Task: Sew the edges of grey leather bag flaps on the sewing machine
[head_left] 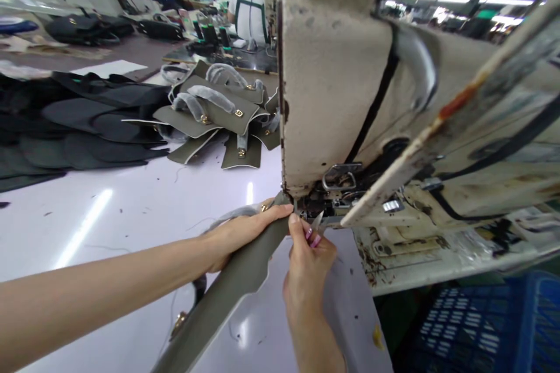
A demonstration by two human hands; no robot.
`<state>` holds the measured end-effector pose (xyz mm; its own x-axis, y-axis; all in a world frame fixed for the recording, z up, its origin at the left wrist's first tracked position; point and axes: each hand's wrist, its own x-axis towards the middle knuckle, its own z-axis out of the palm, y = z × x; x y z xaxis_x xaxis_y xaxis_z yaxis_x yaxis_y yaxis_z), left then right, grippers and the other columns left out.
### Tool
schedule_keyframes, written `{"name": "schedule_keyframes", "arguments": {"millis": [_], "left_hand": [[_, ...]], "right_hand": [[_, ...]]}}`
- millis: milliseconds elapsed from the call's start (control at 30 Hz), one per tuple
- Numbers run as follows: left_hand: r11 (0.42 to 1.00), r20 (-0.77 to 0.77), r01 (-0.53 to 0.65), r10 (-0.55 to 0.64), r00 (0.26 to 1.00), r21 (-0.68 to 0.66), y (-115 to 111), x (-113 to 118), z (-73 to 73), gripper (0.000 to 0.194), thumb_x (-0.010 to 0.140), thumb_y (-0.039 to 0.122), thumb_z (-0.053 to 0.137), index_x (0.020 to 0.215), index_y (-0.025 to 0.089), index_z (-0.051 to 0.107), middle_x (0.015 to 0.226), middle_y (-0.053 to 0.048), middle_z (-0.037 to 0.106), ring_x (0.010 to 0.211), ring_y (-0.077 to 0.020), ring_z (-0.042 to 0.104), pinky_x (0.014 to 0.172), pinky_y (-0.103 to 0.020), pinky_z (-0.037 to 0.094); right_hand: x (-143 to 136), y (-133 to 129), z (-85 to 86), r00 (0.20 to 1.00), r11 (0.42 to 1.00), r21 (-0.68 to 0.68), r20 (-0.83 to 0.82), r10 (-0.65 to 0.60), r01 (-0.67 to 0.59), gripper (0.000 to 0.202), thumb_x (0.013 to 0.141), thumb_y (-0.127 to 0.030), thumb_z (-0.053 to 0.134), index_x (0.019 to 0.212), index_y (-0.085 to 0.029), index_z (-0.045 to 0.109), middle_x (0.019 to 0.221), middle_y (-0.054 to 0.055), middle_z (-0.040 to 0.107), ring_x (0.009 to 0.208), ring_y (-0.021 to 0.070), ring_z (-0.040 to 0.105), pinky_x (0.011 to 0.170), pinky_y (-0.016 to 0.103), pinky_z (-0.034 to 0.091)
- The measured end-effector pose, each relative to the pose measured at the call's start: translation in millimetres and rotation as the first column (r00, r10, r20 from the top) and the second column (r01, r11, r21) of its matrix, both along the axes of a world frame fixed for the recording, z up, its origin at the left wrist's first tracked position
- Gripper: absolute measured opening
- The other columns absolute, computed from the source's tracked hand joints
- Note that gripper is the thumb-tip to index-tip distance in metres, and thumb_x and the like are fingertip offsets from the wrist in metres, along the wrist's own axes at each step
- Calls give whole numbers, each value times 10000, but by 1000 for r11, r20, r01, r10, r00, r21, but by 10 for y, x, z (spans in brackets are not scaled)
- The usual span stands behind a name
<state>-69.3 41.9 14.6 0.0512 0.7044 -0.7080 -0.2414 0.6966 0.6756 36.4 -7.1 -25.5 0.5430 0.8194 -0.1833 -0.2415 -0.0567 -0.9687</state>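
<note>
A grey-green bag panel (227,285) with a pale edge slants up from the bottom of the view to the sewing machine (336,81), its far end close to the needle area. My left hand (236,236) is closed on the panel's left side, fingers partly hidden beneath it. Small scissors (313,236) with pink handles are held in my right hand (308,262), blades pointing up toward the machine. The thumb of that hand meets the panel's far end. Gold hardware (178,325) and a wrapped handle show at the panel's left.
Several similar panels with wrapped handles (219,102) lie piled behind. Black pieces (87,122) are stacked at the left. A rusty bar (441,122) crosses in front of the machine. A blue basket (516,326) stands lower right. A person (251,11) sits farther back.
</note>
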Motion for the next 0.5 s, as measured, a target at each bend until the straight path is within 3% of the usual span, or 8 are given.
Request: {"name": "schedule_keyframes", "arguments": {"millis": [67,167,367,500], "left_hand": [[994,-19,88,-90,996,-57,-100,77,16,421,680,493,824,857,123,730,615,-87,710,445,-201,638,377,-235,465],[988,-36,113,-117,992,-104,-245,232,-9,526,632,616,812,867,150,742,653,-90,724,508,-218,661,386,-253,495],[990,134,-22,40,990,-136,-460,489,-71,658,703,653,748,1161,182,704,893,-108,776,718,-252,734,588,-309,597],[984,203,-137,157,966,-110,-517,612,-79,682,731,602,762,1280,213,650,991,-99,775,762,-238,739,610,-297,601]], "right_hand": [[43,-17,9,1000,1000,5,-13,22,-22,422,848,-439,705,566,-164,553,527,-39,462,533,99,413,502,216,322],[126,-40,23,994,998,-3,-87,63,-64,414,813,-442,731,562,-155,570,498,-56,409,476,77,327,465,221,264],[389,-73,85,959,967,6,-126,255,-256,339,798,-397,741,604,-135,647,587,-25,527,523,82,395,521,230,339],[541,-57,153,930,936,-14,-116,349,-353,276,760,-365,765,634,-127,702,573,-10,569,522,102,452,516,236,367]]}}
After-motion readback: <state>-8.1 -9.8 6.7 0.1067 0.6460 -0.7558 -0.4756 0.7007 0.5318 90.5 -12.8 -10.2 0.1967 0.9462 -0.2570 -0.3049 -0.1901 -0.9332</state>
